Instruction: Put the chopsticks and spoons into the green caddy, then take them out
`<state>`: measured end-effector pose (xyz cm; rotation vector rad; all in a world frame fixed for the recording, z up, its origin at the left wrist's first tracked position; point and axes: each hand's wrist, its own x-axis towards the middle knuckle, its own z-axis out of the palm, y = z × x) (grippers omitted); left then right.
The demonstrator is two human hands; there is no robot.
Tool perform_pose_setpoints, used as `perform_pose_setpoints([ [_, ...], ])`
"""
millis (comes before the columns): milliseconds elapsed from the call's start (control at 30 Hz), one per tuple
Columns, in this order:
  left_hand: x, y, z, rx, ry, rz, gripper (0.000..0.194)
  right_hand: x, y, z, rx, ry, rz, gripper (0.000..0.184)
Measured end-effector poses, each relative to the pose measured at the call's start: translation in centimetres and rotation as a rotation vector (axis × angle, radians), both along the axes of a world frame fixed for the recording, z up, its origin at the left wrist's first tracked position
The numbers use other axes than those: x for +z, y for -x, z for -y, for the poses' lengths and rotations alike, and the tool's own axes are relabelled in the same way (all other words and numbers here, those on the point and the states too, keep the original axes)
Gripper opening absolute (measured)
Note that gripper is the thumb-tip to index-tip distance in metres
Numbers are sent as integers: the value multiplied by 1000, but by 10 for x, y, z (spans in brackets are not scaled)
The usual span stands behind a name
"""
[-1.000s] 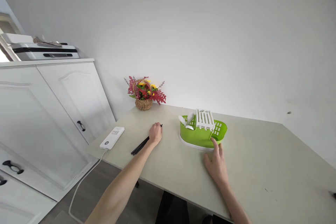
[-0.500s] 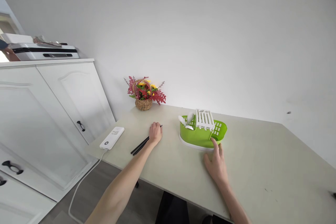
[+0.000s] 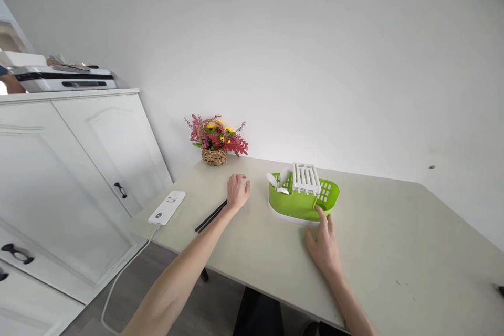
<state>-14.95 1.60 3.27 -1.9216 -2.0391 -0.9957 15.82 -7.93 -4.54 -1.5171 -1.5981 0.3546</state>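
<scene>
Left hand (image 3: 238, 192): half open above the table (image 3: 378, 231), fingers loosely bent, thumb set apart from index finger; nothing visible in its hold, underside of palm hidden.
Black sticks (image 3: 210, 217): thin, at least two seen, lying aslant on the table, far ends reaching the left wrist.
Right hand (image 3: 325, 244): loosely open, index fingertip at the front of the green holder (image 3: 291, 205), thumb lower, near its base; nothing gripped.
Green holder: upright on the table, between the hands and the wall, well right of the black sticks; fitted on a white base (image 3: 293, 219).
White spoons (image 3: 285, 176): standing in the left compartment, bowls up.
White slatted rack (image 3: 306, 177): set across the middle of the green holder.
Flower basket (image 3: 214, 157): woven, at the table's back left.
Power bank (image 3: 167, 207): white, flat at the left edge, cable (image 3: 132, 254) attached.
</scene>
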Motion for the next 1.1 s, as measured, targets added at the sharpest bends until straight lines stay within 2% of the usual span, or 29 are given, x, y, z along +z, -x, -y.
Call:
perform_pose_setpoints([
  [200,42,-42,-1,-185,-174,135,22,1,-1,0,7,-9,4,76],
  [367,71,-73,25,-615,-298,211,19,3,1,2,-5,-21,14,78],
  [467,76,-82,37,-733,-239,96,38,4,2,3,-14,-23,13,77],
  [567,75,-85,38,-781,-170,19,54,3,1,1,-4,-14,15,76],
  [700,70,-85,28,-795,-141,-6,63,2,0,-1,1,-19,9,74],
  [900,70,-83,8,-798,-133,-22,69,4,1,0,5,-17,-7,74],
  [1100,80,-85,-14,-759,0,-13,72,8,2,2,20,1,-51,71],
])
